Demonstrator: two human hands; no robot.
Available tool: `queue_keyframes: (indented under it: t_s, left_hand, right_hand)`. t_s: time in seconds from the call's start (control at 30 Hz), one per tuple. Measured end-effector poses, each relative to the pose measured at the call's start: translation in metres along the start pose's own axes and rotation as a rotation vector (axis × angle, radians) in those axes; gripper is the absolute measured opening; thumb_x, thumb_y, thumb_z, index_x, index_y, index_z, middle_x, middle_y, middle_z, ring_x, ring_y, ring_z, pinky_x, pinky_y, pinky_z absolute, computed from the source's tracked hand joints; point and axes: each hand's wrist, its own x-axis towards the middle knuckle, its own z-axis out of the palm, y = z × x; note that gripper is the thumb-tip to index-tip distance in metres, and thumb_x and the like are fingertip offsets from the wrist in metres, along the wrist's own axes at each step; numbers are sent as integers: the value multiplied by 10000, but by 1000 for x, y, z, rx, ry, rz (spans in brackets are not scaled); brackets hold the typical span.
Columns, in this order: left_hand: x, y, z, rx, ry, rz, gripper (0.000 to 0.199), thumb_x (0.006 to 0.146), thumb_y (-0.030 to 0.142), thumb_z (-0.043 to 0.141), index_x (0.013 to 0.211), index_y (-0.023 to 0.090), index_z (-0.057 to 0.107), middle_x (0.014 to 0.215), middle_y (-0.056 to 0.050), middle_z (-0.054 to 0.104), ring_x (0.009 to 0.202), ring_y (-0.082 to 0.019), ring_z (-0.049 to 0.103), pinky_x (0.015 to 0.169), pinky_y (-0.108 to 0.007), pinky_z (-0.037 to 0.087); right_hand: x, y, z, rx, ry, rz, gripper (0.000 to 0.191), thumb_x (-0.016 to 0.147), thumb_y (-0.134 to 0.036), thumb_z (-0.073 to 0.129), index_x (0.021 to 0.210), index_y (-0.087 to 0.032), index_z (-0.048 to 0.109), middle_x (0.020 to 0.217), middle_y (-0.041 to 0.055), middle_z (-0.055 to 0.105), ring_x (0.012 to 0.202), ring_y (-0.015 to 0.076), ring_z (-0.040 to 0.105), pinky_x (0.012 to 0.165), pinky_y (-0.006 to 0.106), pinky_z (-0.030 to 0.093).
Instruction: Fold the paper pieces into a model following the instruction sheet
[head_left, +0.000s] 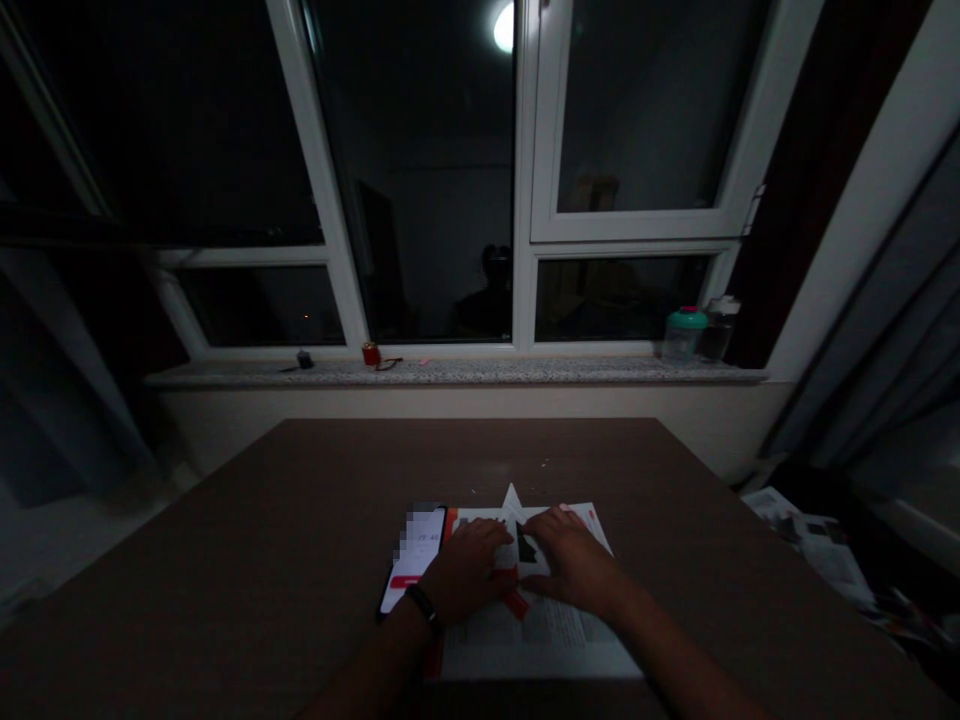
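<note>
A folded piece of printed paper (512,502) with a pointed white tip lies between my two hands, over a larger printed sheet (555,645). My left hand (466,568), with a dark band at the wrist, holds the left side of the folded paper, fingers bent over it. From the other side, my right hand (576,560) presses its fingertips on the folded paper, thumb set apart from the fingers. A red part of the paper (516,604) shows below the left fingers. The hands cover much of the folds. Left of my left hand lies a phone (416,555) with its screen lit.
The brown table (315,540) reaches to a wall below a stone window sill (480,371). On the sill stand a green-lidded bottle (683,335), a clear bottle (720,328), a small red object (370,353) and a small dark bottle (304,359). Papers (817,550) lie beyond the table's right edge.
</note>
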Motion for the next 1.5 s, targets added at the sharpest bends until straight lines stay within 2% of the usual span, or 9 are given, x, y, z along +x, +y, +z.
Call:
queue_keyframes:
  t_s: [0.23, 0.47, 0.67, 0.77, 0.87, 1.03, 1.17, 1.3, 1.5]
  left_hand:
    - [0, 3, -8, -76, -19, 69, 349, 914, 170, 529, 1250, 255, 485, 1259, -41, 554, 1128, -218, 541, 985, -357, 411]
    - [-2, 0, -12, -103, -61, 98, 332, 892, 65, 429, 1137, 248, 558, 1364, -43, 481, 1182, -209, 525, 999, -355, 418]
    - [-1, 2, -11, -86, -42, 39, 168, 890, 101, 464, 980, 211, 554, 1199, -45, 570, 1064, -203, 561, 937, -339, 438]
    - [1, 3, -7, -58, -28, -3, 103, 872, 123, 510, 933, 203, 532, 1061, -33, 596, 959, -200, 566, 865, -322, 448]
    - [1, 1, -3, 27, -21, 19, 175, 859, 103, 519, 991, 213, 550, 1073, -30, 591, 1004, -225, 537, 893, -359, 419]
    - [1, 0, -3, 79, -14, 70, 298, 853, 43, 485, 1060, 230, 590, 1117, -38, 581, 1059, -234, 513, 936, -386, 389]
    - [0, 1, -5, 48, -12, 83, 186, 864, 231, 621, 1048, 225, 587, 1101, -47, 586, 1030, -250, 521, 912, -386, 402]
    - [-2, 2, -5, 31, 14, 115, 566, 755, 568, 735, 1193, 257, 555, 1185, -72, 559, 1069, -290, 507, 924, -414, 390]
    - [-3, 4, -7, 32, -9, 133, 643, 710, 639, 735, 1220, 288, 563, 1135, -57, 562, 1066, -292, 504, 919, -411, 382]
  right_hand:
    - [-3, -1, -4, 3, 16, -64, 425, 845, -358, 615, 1246, -241, 541, 1158, 87, 620, 1121, 275, 524, 1068, 462, 265]
    - [-2, -1, -9, 18, -13, -127, 493, 766, -85, 470, 1215, -261, 574, 1235, 49, 608, 1130, 227, 538, 1082, 443, 259]
    - [-1, 7, -4, 45, 20, -94, 386, 821, -76, 414, 1096, -243, 627, 1108, 40, 650, 1064, 204, 581, 1109, 432, 235]
    - [0, 10, -2, 58, 72, -10, 266, 859, -134, 441, 1042, -205, 620, 1054, 62, 639, 1015, 209, 579, 1014, 381, 356]
    - [1, 11, -3, 25, 82, 18, 192, 822, -163, 531, 989, -191, 621, 1148, 91, 597, 1096, 244, 516, 936, 365, 401]
    - [-1, 12, -5, 50, -3, -101, 195, 788, -157, 592, 973, -213, 616, 1205, 68, 602, 1134, 246, 498, 1051, 429, 306]
    - [-4, 15, -6, 101, -51, -116, 301, 773, -282, 684, 1062, -237, 610, 1171, 66, 620, 1119, 254, 533, 1109, 501, 206]
    - [-5, 12, -9, 114, -72, -96, 477, 697, -368, 768, 1131, -263, 602, 1172, 57, 609, 1143, 271, 516, 1116, 516, 173]
    - [-4, 6, -13, 145, -100, -150, 622, 626, -402, 821, 1190, -278, 590, 1153, 39, 596, 1116, 263, 500, 1063, 456, 252]
